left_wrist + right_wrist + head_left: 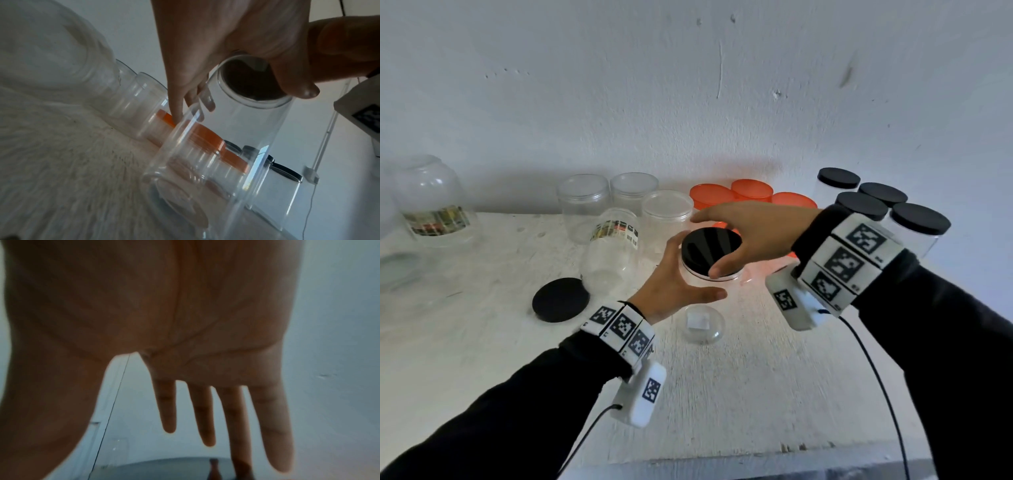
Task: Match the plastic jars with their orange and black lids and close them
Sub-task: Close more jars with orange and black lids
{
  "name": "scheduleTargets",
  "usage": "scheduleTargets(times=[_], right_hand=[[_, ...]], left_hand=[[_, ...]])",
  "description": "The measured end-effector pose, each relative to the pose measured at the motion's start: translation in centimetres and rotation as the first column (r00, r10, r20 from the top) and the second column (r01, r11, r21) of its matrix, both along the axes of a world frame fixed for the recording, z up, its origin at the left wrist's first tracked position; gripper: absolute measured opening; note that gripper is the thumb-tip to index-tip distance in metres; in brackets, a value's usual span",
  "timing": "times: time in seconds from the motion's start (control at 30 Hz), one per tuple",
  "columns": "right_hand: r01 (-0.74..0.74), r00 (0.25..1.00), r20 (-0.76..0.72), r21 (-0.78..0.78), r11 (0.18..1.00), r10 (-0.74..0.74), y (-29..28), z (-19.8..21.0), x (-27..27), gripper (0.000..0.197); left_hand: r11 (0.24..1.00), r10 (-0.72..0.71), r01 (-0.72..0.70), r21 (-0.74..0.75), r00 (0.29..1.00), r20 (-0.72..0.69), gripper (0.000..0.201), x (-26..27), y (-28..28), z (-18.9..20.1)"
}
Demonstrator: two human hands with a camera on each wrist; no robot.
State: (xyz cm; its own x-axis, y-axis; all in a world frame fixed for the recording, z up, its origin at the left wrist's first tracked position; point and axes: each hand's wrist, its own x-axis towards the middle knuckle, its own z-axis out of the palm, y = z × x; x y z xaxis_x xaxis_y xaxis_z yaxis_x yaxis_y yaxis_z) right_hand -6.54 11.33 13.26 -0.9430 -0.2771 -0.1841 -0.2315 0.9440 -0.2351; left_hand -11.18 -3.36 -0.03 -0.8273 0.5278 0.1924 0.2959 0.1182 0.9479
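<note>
Jar (pixel 709 270) at frame centre, upright on the table (pixel 739 377), black lid (pixel 711 249) on top! From the left, the left hand (pixel 674 284) cups its wall, fingers curled round it. From the right, the right hand (pixel 750 233) hovers over the lid, fingers straight and spread, thumb at the near rim. That hand looks closer to the lid. Twisting probably comes next.
</note>
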Motion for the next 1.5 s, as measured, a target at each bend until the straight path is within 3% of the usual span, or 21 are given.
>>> scheduleTargets(times=[0.13, 0.37, 0.6, 1.1, 1.5], right_hand=[[-0.048, 0.998, 0.033, 0.127, 0.991, 0.044, -1.1, 0.1, -0.8, 0.082], [-0.111, 0.991, 0.095, 0.17, 0.979, 0.096, -1.4, 0.7, -0.9, 0.08], [-0.123, 0.985, 0.143, 0.157, 0.98, 0.101, -1.7, 1.0, -1.0, 0.075], [-0.002, 0.999, 0.031, 0.27, 0.963, -0.006, -2.5, 1.1, -1.4, 0.066], [-0.137, 0.984, 0.137, 0.169, 0.976, 0.115, -1.8, 1.3, -0.9, 0.072]], left_hand=[[1.0, -0.016, 0.016, -0.009, 1.0, 0.012, 0.103, -0.3, 0.0, -0.3], [0.996, -0.087, 0.087, -0.003, 0.996, 0.009, 0.101, -0.3, -0.4, 0.0], [0.99, -0.137, 0.137, -0.017, 0.99, 0.027, 0.086, -0.6, -0.6, 0.1], [0.987, -0.161, 0.16, 0.02, 0.986, 0.047, 0.085, -0.5, -0.8, 0.1], [0.986, -0.166, 0.165, 0.018, 0.984, 0.057, 0.09, -0.5, -0.7, 0.0]])
